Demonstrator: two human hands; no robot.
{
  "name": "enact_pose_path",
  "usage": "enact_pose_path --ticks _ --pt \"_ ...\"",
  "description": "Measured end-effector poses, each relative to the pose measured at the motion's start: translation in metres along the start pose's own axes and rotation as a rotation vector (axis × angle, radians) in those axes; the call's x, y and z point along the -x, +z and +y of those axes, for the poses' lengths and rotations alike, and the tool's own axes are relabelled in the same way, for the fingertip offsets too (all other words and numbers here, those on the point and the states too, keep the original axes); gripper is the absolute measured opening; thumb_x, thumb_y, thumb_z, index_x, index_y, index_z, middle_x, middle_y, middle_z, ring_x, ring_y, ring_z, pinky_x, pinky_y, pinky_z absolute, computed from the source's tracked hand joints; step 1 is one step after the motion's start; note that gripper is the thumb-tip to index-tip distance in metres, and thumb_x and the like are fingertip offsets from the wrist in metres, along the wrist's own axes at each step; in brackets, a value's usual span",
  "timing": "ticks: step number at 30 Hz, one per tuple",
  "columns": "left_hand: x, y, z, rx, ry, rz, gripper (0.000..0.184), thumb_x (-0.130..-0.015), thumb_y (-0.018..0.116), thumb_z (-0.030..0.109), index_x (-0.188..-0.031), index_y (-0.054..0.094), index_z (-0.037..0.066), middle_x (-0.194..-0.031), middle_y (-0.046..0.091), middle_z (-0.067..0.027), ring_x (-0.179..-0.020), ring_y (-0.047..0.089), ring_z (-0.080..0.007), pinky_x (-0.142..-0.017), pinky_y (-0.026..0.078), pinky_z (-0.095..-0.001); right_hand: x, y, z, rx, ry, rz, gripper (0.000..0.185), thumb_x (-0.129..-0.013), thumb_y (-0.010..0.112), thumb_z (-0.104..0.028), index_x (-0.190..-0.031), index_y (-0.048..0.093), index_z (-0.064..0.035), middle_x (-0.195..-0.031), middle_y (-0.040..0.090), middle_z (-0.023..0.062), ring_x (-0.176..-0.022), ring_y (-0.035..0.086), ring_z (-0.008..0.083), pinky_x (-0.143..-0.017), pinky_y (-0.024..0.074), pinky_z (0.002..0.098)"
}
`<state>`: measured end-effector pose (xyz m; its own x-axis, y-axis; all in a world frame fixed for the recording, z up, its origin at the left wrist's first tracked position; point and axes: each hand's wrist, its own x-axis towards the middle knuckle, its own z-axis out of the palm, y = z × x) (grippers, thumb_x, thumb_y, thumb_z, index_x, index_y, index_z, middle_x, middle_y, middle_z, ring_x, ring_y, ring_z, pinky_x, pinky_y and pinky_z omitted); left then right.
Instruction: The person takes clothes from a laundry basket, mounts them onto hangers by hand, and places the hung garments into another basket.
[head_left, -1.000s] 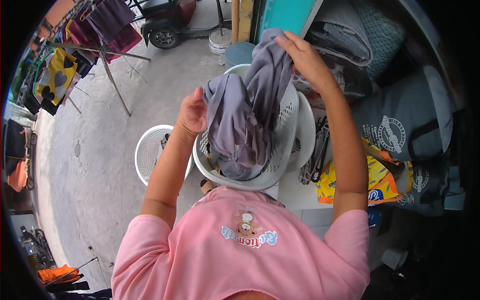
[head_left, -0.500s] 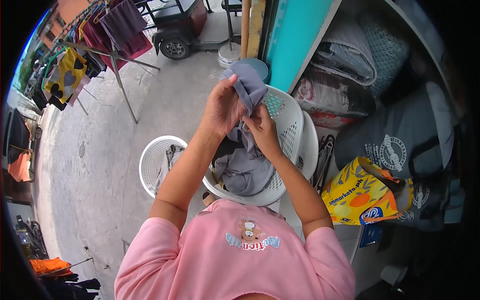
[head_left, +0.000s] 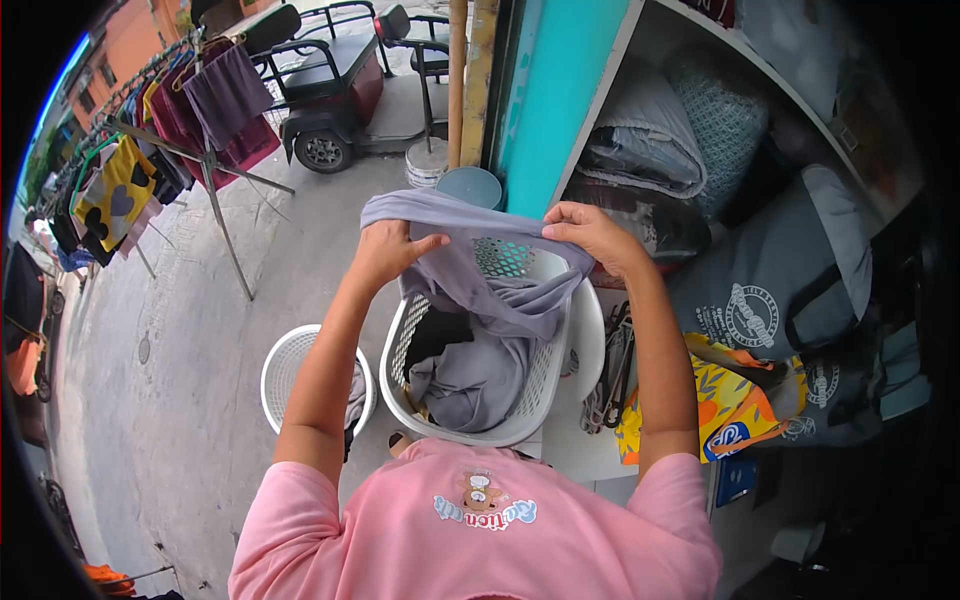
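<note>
A thin grey garment [head_left: 470, 235] is stretched sideways between my two hands above the large white laundry basket [head_left: 552, 400]. At its left end, my left hand [head_left: 392, 250] has its fingers tucked under the cloth, with the thumb pointing right. My right hand [head_left: 602, 240] pinches the upper edge at the other end. The lower part of the garment hangs into the basket. Beneath it, a bunched grey cloth [head_left: 475, 385] and a black cloth [head_left: 438, 332] lie in the basket. What kind of garment I hold cannot be made out.
A smaller white basket [head_left: 275, 385] with clothes stands left on the concrete. Back left is a drying rack [head_left: 215, 205] hung with clothes. Hangers [head_left: 605, 385], a yellow shopping bag [head_left: 690, 405] and a grey bag [head_left: 770, 270] are at right. Behind stand a lidded bucket [head_left: 470, 187] and a three-wheeler [head_left: 340, 110].
My hands were close together on the bunched grey garment. They have moved apart, left and right, spreading its edge wide. The camera view has shifted slightly.
</note>
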<state>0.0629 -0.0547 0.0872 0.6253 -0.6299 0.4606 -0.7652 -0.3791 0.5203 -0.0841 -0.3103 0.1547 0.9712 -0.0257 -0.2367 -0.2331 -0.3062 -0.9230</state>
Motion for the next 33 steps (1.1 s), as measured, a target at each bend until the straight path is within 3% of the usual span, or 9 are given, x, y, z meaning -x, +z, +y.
enact_pose_path --ticks 6,9,11,15,19,23,29,31,33 --pt "0.006 0.071 0.002 -0.067 -0.143 -0.081 0.094 -0.059 0.073 0.047 -0.132 0.034 0.003 -0.131 0.039 -0.0208 -0.123 0.035 -0.0352 -0.096 0.033 -0.0459 0.005 0.039 -0.047 -0.697 -0.319 -0.024 0.045 -0.079 0.060 0.000 -0.120 0.042 -0.0038 -0.097 0.057 0.0091 -0.086 0.058 0.0132 -0.075 0.0484 0.0242" --pt "0.028 0.116 0.024 -0.065 -0.385 -0.321 0.095 -0.072 0.061 0.025 -0.140 -0.003 0.007 -0.143 0.011 -0.0234 -0.129 0.019 -0.0444 -0.101 0.028 -0.0493 -0.004 0.050 -0.059 -0.790 -0.457 0.057 0.051 -0.079 0.060 0.001 -0.125 0.037 -0.0040 -0.097 0.057 0.0109 -0.087 0.058 0.0150 -0.076 0.0491 0.0259" --pt "0.055 0.161 -0.015 -0.072 -0.141 -0.233 0.079 -0.075 0.049 0.013 -0.140 0.005 0.006 -0.140 0.018 -0.0259 -0.127 0.027 -0.0415 -0.098 0.035 -0.0452 -0.012 0.037 -0.055 -0.822 -0.498 0.134 0.054 -0.080 0.059 0.001 -0.127 0.035 -0.0045 -0.096 0.057 0.0112 -0.087 0.058 0.0155 -0.076 0.0493 0.0265" --pt "0.029 0.074 -0.047 -0.146 -0.274 -0.695 0.057 -0.077 0.047 0.013 -0.132 0.031 0.003 -0.115 0.051 -0.0266 -0.100 0.058 -0.0338 -0.082 0.047 -0.0390 -0.017 -0.033 0.007 -0.985 -0.375 0.523 0.036 -0.080 0.056 0.003 -0.113 0.044 -0.0067 -0.095 0.058 0.0114 -0.088 0.059 0.0194 -0.077 0.0502 0.0333" --pt "-0.024 -0.039 -0.046 0.392 -0.844 -0.527 0.041 -0.088 0.043 0.022 -0.127 0.043 0.009 -0.113 0.057 -0.0156 -0.092 0.063 -0.0203 -0.076 0.050 -0.0357 -0.017 -0.057 0.048 -1.029 -0.262 0.536 0.030 -0.082 0.054 0.003 -0.109 0.046 -0.0075 -0.095 0.058 0.0119 -0.089 0.059 0.0211 -0.079 0.0495 0.0345" --pt "-0.072 -0.113 -0.016 0.810 -0.427 -0.353 0.038 -0.090 0.041 0.020 -0.127 0.043 0.009 -0.115 0.056 -0.0076 -0.101 0.057 -0.0176 -0.088 0.045 -0.0356 -0.005 -0.047 -0.008 -0.880 -0.276 0.431 0.046 -0.087 0.047 -0.001 -0.131 0.034 -0.0085 -0.114 0.055 0.0178 -0.098 0.059 0.0198 -0.084 0.0487 0.0310" --pt "-0.143 -0.212 0.041 0.573 -0.210 -0.017 0.039 -0.091 0.043 0.017 -0.128 0.044 0.006 -0.115 0.055 -0.0056 -0.105 0.053 -0.0166 -0.092 0.039 -0.0302 0.021 -0.094 -0.131 -0.628 -0.750 0.439 0.035 -0.090 0.045 -0.005 -0.124 0.039 -0.0059 -0.120 0.052 0.0166 -0.108 0.053 0.0194 -0.091 0.0447 0.0321" --pt "-0.145 -0.228 0.103 0.894 -0.152 0.170 0.013 -0.086 0.047 0.010 -0.090 0.056 0.001 -0.080 0.058 -0.0064 -0.073 0.058 -0.0141 -0.070 0.048 -0.0283 0.042 -0.087 -0.178 -0.572 -0.983 0.402 0.018 -0.091 0.044 -0.009 -0.108 0.050 -0.0086 -0.110 0.059 0.0095 -0.099 0.058 0.0195 -0.082 0.0494 0.0329" --pt "-0.172 -0.270 0.075 1.014 -0.010 0.045 0.012 -0.084 0.047 0.008 -0.092 0.053 0.001 -0.079 0.059 -0.0084 -0.069 0.061 -0.0173 -0.067 0.053 -0.0310 0.062 -0.109 -0.212 -0.524 -1.042 0.360 0.019 -0.090 0.043 -0.003 -0.108 0.046 -0.0076 -0.116 0.055 0.0154 -0.099 0.058 0.0235 -0.083 0.0507 0.0341"
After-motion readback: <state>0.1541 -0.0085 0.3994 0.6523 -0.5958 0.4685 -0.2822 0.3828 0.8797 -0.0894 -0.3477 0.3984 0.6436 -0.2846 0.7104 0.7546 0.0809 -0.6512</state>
